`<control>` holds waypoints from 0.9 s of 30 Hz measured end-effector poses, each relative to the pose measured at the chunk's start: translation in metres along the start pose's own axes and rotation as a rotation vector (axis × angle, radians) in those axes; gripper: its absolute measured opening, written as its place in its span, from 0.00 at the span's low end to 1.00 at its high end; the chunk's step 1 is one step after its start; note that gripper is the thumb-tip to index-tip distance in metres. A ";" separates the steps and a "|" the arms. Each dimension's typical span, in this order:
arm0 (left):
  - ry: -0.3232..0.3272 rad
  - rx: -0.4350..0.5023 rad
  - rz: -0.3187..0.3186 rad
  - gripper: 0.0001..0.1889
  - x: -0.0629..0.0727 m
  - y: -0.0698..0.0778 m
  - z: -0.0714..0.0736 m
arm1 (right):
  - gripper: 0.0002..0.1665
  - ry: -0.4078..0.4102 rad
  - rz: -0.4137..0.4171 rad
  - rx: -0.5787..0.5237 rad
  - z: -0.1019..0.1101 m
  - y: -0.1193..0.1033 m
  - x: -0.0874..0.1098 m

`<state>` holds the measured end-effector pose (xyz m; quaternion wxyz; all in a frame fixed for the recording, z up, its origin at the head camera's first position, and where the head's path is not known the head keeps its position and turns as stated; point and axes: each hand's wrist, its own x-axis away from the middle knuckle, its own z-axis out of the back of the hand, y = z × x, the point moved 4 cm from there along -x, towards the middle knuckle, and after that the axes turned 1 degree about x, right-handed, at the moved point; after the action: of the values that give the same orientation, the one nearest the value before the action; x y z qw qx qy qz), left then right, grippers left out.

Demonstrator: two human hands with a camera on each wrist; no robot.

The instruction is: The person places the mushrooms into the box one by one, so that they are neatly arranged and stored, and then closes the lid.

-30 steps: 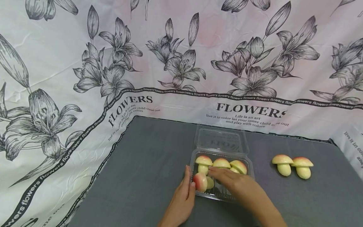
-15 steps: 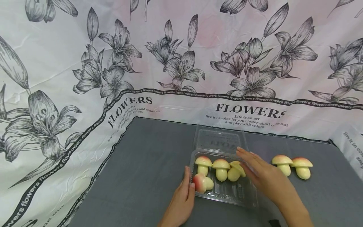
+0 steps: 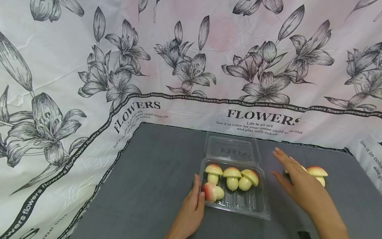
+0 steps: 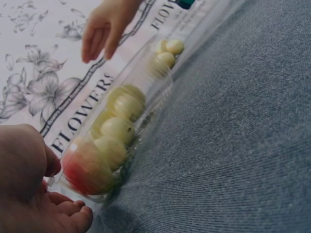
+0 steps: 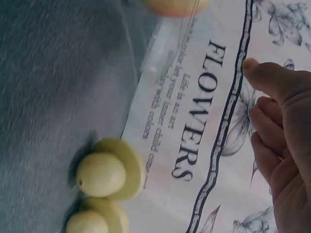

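Note:
My left hand [image 3: 188, 209] pinches the left rim of a clear plastic clamshell box [image 3: 259, 207], thumb and fingers on either side of the edge in the left wrist view. Several yellow mushroom-shaped pieces with reddish caps lie in the box: three stand in a back row, one of them a middle mushroom [image 3: 232, 176], and a front-left mushroom [image 3: 213, 192] lies sideways. My right hand [image 3: 305, 191] is in the air right of the box, fingers extended and holding nothing. It partly covers two loose mushrooms [image 3: 317, 171] in the head view; both show in the right wrist view [image 5: 104, 174].
The box's clear lid [image 3: 234, 146] lies folded back toward the wall. A grey cloth [image 3: 149, 172] covers the table. White flower-printed fabric [image 3: 185, 76] hangs along the back and left, meeting the table's far edge.
My right hand has lifted off the mushrooms in the box and moved right, toward the two loose ones. The back-row right mushroom now leans. My left hand stays at the rim.

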<state>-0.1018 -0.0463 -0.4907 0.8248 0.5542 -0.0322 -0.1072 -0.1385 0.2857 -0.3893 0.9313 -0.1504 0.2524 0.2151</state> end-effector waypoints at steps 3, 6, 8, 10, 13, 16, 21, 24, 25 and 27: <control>0.002 -0.004 -0.003 0.36 0.000 0.000 0.000 | 0.52 -0.072 -0.075 -0.007 0.001 0.010 0.005; 0.002 -0.006 -0.003 0.36 0.000 0.001 0.000 | 0.59 -0.134 -0.123 -0.009 0.002 0.019 0.011; 0.002 -0.009 -0.002 0.36 0.000 0.001 0.000 | 0.59 -0.148 -0.123 -0.011 0.001 0.025 0.014; 0.002 -0.009 -0.002 0.36 0.000 0.001 0.000 | 0.60 -0.156 -0.128 -0.019 0.001 0.030 0.018; 0.003 -0.012 -0.002 0.36 -0.001 0.001 0.000 | 0.61 -0.169 -0.131 -0.023 0.001 0.037 0.023; 0.002 -0.012 -0.004 0.36 -0.001 0.000 0.000 | 0.63 -0.209 -0.160 -0.024 0.000 0.042 0.029; -0.004 -0.008 0.001 0.36 -0.001 0.000 -0.001 | 0.65 -0.236 -0.177 0.000 -0.002 0.049 0.035; -0.004 -0.009 0.007 0.36 -0.002 0.000 -0.001 | 0.67 -0.236 -0.173 0.026 -0.004 0.054 0.036; -0.005 -0.009 0.010 0.36 -0.002 0.000 0.000 | 0.67 -0.240 -0.176 0.029 -0.004 0.056 0.037; -0.005 -0.010 0.015 0.36 -0.002 0.000 0.000 | 0.68 -0.255 -0.187 0.040 -0.007 0.060 0.038</control>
<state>-0.1037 -0.0455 -0.4908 0.8282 0.5496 -0.0378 -0.1028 -0.1398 0.3474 -0.4256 0.9746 -0.1263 0.1211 0.1398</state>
